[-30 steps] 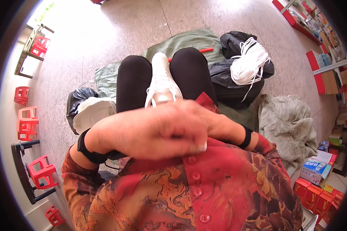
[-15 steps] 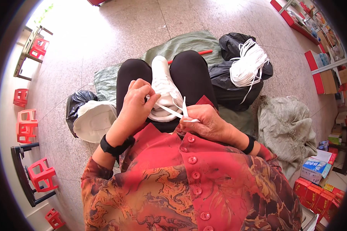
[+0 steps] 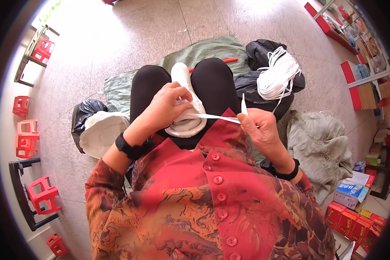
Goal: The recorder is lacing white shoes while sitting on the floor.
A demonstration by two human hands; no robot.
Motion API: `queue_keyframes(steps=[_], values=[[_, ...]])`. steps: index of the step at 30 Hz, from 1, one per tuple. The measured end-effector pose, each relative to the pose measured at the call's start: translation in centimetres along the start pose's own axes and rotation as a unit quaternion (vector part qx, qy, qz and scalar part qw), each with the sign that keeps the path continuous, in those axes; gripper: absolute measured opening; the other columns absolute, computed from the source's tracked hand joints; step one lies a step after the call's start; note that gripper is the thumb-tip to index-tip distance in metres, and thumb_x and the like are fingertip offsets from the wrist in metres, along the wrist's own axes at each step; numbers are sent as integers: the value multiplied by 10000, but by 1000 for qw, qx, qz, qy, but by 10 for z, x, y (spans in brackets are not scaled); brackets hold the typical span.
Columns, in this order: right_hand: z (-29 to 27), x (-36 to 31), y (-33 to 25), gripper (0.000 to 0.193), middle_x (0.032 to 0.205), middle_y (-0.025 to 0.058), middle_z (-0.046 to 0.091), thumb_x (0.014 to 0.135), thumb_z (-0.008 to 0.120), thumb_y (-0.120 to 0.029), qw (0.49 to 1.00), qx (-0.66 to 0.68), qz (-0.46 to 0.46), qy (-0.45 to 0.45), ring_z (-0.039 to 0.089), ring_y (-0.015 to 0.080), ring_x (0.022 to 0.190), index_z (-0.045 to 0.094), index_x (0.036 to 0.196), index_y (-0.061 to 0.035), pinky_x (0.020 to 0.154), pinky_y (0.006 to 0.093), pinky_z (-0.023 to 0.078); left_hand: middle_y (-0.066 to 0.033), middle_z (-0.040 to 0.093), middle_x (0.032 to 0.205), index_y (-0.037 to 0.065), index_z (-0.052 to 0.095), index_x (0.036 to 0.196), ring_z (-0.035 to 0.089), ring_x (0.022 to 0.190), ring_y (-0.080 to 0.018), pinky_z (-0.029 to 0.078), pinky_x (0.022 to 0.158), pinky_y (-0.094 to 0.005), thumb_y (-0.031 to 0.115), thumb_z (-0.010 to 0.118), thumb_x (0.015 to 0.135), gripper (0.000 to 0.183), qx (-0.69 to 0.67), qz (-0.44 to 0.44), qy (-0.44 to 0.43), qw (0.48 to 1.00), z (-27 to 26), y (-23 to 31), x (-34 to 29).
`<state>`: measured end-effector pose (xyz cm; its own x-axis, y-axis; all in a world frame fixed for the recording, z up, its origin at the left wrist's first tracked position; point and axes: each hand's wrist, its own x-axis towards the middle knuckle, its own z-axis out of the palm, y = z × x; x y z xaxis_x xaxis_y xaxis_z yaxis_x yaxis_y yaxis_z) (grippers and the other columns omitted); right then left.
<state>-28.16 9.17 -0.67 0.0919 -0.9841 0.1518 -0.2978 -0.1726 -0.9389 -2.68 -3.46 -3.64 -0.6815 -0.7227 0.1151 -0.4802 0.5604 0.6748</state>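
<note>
A white shoe (image 3: 187,125) lies between my thighs, its toe pointing away from me and its opening toward me. My left hand (image 3: 169,104) bends over the laced part of the shoe with curled fingers and thumb gripping it; what exactly the fingertips pinch is partly hidden. A flat white shoelace (image 3: 216,116) runs taut from the shoe to the right. My right hand (image 3: 262,128) is closed on that lace, and a loose end sticks up above the thumb.
A bundle of white laces (image 3: 278,73) rests on black plastic bags at the right. White shoes (image 3: 104,134) lie by a dark bag at the left. Beneath me spreads a green sheet (image 3: 212,45). A woven sack (image 3: 318,143) and boxes (image 3: 351,195) stand right; red stools (image 3: 43,195) line the left.
My right hand has moved right and slightly away from me, drawing the lace out from the shoe. My left hand has shifted right, onto the shoe's laced part.
</note>
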Motion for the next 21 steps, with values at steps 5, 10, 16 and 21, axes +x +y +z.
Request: queue_keyframes(steps=[5,10,16,21], values=[[6,3,12,254,674,141,511,905,665,-176,966,-246,-79,10,527,334,658,592,718,-21,583,428,419,-94,587,702,-2,583,821,555,644,-181,464,625,-321,70,649,843,100,-84,-48,-100,990,-8,-1,24],[5,-1,5,247,682,139,529,891,670,-208,955,-283,-66,-64,550,333,670,608,720,-40,609,444,437,-87,616,715,-3,619,879,587,674,-178,475,639,-336,95,658,844,112,-76,-13,-151,985,-11,-9,36],[7,7,-6,258,679,170,548,920,649,-211,978,-163,-22,-132,550,322,627,622,759,-11,585,407,438,-102,660,744,-9,683,851,611,714,-180,490,692,-329,205,696,848,214,-21,-93,-278,956,-22,2,56],[29,25,-41,275,695,200,571,962,589,-223,956,-29,-12,-290,575,326,632,619,812,5,590,396,440,-113,693,800,4,727,863,627,752,-181,493,741,-332,358,674,882,359,1,-156,-335,929,-13,9,72]])
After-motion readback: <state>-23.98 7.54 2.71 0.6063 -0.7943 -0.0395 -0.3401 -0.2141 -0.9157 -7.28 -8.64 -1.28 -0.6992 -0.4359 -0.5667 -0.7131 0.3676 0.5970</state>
